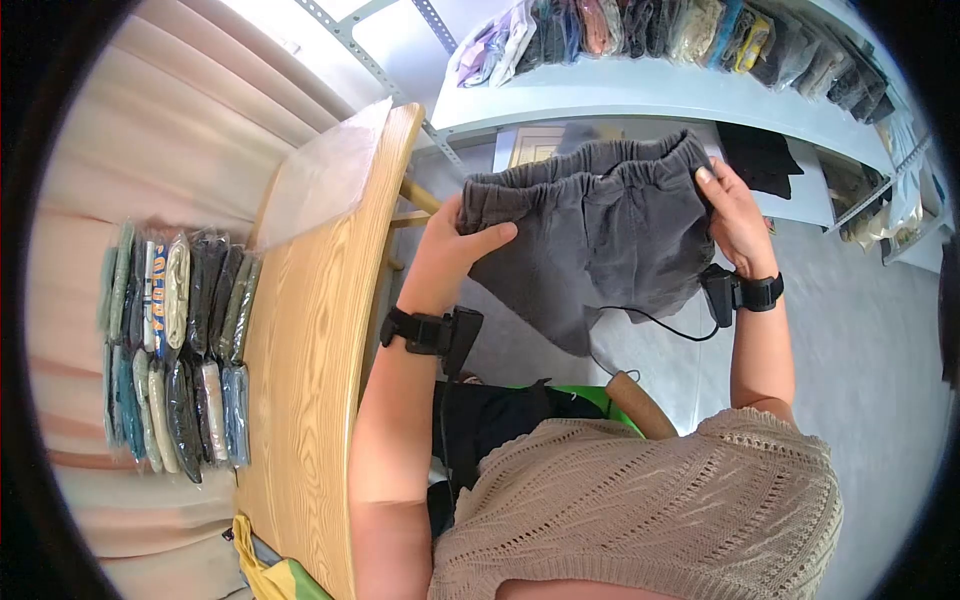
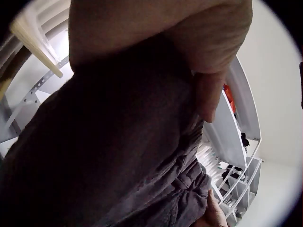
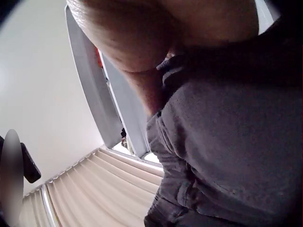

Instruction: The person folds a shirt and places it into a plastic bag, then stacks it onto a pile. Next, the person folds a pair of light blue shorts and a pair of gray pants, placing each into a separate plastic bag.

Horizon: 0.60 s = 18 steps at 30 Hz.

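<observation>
A pair of dark grey shorts (image 1: 600, 230) with a gathered elastic waistband hangs in the air between both hands, beyond the table's right edge. My left hand (image 1: 460, 245) grips one end of the waistband, its thumb lying over the front. The other end is held by my right hand (image 1: 738, 215), thumb on the near side. Toward me the waist gapes a little, and the legs hang down below. In the left wrist view the cloth (image 2: 118, 137) fills much of the picture under the left hand; the right wrist view shows the shorts (image 3: 227, 142) close up.
On the left stands a wooden table (image 1: 310, 350) with a clear plastic sheet (image 1: 330, 180) at its far end. Two rows of bagged folded clothes (image 1: 175, 350) lie beside the curtain (image 1: 90, 180). A white shelf (image 1: 650, 95) with more bagged clothes is ahead.
</observation>
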Each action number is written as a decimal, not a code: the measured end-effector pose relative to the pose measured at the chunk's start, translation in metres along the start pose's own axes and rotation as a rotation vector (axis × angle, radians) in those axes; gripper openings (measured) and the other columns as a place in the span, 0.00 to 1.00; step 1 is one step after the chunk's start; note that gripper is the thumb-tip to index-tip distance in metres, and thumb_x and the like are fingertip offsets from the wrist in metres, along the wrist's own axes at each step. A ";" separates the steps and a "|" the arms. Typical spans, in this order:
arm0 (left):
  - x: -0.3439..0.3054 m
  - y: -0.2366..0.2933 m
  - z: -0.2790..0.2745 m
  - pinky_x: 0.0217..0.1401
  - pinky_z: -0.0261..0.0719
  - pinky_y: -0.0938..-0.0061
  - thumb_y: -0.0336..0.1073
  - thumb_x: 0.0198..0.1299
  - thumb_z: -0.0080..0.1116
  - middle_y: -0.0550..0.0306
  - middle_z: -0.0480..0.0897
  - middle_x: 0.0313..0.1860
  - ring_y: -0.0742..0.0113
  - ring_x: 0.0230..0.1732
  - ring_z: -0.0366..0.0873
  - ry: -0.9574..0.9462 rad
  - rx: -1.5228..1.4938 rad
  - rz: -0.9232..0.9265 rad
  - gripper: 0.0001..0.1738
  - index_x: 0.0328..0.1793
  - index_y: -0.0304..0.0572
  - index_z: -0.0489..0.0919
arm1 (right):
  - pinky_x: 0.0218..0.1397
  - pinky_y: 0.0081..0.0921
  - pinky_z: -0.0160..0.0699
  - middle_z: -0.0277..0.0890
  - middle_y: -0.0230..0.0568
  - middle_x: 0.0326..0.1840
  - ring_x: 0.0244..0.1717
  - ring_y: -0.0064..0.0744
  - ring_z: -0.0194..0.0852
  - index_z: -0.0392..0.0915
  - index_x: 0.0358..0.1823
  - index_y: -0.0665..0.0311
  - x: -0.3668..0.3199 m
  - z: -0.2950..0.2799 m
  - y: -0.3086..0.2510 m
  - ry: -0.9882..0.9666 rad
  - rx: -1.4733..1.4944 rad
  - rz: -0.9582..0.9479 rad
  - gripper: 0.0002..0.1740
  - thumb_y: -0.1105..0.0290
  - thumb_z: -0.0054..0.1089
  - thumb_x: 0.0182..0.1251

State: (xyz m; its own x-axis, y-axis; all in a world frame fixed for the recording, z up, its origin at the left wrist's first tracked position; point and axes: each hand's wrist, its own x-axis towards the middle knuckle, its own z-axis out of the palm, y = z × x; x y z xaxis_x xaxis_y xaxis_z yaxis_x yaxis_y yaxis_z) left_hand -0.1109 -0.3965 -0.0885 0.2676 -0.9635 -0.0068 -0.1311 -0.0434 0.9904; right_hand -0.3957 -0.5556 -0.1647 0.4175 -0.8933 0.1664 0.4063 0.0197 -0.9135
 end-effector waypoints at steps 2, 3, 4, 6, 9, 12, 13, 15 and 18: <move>-0.003 0.002 -0.001 0.52 0.72 0.75 0.31 0.53 0.65 0.59 0.81 0.43 0.71 0.43 0.76 0.016 0.002 -0.041 0.19 0.51 0.33 0.76 | 0.57 0.23 0.67 0.76 0.36 0.50 0.50 0.23 0.71 0.71 0.54 0.70 -0.006 0.005 -0.005 -0.225 -0.001 0.133 0.19 0.66 0.58 0.65; -0.003 0.001 -0.001 0.49 0.72 0.77 0.32 0.53 0.65 0.60 0.81 0.40 0.74 0.40 0.76 0.067 0.006 -0.031 0.17 0.47 0.33 0.77 | 0.57 0.23 0.68 0.77 0.37 0.49 0.49 0.23 0.73 0.73 0.53 0.70 -0.009 0.006 -0.009 -0.279 -0.047 0.189 0.20 0.67 0.61 0.63; -0.003 -0.001 -0.001 0.46 0.73 0.79 0.33 0.52 0.66 0.61 0.81 0.37 0.76 0.38 0.76 0.118 0.011 -0.020 0.15 0.44 0.33 0.79 | 0.57 0.23 0.68 0.77 0.37 0.49 0.49 0.23 0.73 0.73 0.53 0.70 -0.008 0.007 -0.007 -0.279 -0.049 0.185 0.20 0.67 0.61 0.63; 0.000 -0.012 -0.004 0.44 0.73 0.79 0.34 0.53 0.66 0.61 0.81 0.36 0.76 0.37 0.75 0.180 0.004 0.017 0.14 0.43 0.34 0.79 | 0.54 0.21 0.70 0.78 0.37 0.46 0.45 0.23 0.74 0.74 0.51 0.71 -0.004 0.007 0.004 -0.291 -0.021 0.300 0.19 0.66 0.60 0.64; 0.004 -0.022 -0.005 0.42 0.72 0.78 0.36 0.55 0.64 0.61 0.81 0.35 0.76 0.36 0.75 0.328 0.094 0.097 0.13 0.41 0.33 0.79 | 0.51 0.22 0.73 0.79 0.37 0.45 0.43 0.24 0.75 0.75 0.49 0.71 0.006 0.030 0.015 -0.134 0.084 0.250 0.17 0.66 0.59 0.65; 0.008 -0.028 0.004 0.41 0.73 0.75 0.37 0.57 0.62 0.56 0.81 0.34 0.71 0.36 0.77 0.482 0.232 0.220 0.15 0.42 0.31 0.78 | 0.51 0.23 0.74 0.77 0.38 0.47 0.45 0.26 0.76 0.72 0.53 0.71 0.010 0.067 0.025 0.075 0.228 0.174 0.18 0.67 0.57 0.66; 0.008 -0.029 0.009 0.41 0.73 0.73 0.38 0.58 0.61 0.52 0.81 0.34 0.67 0.36 0.77 0.550 0.274 0.297 0.16 0.44 0.30 0.77 | 0.52 0.23 0.73 0.77 0.38 0.48 0.46 0.26 0.75 0.72 0.53 0.71 0.011 0.078 0.029 0.078 0.266 0.156 0.18 0.68 0.57 0.66; 0.000 -0.017 0.024 0.43 0.73 0.73 0.37 0.59 0.60 0.52 0.81 0.36 0.67 0.37 0.76 0.531 0.311 0.299 0.16 0.44 0.30 0.76 | 0.54 0.23 0.72 0.77 0.37 0.49 0.48 0.24 0.74 0.72 0.54 0.69 0.012 0.101 0.041 0.066 0.318 0.079 0.17 0.68 0.56 0.67; -0.006 -0.016 0.046 0.46 0.72 0.72 0.37 0.61 0.57 0.47 0.80 0.39 0.63 0.40 0.76 0.486 0.457 0.349 0.17 0.49 0.29 0.74 | 0.54 0.20 0.70 0.76 0.34 0.49 0.48 0.21 0.71 0.73 0.53 0.71 -0.003 0.140 0.047 -0.027 0.192 -0.045 0.17 0.66 0.53 0.69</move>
State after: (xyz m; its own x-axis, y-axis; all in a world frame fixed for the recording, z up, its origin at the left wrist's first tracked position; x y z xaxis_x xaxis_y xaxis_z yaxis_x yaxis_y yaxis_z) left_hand -0.1542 -0.4017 -0.1110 0.5157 -0.7207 0.4633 -0.6401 0.0353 0.7674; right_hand -0.2642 -0.4896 -0.1563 0.4162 -0.8829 0.2173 0.5716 0.0682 -0.8177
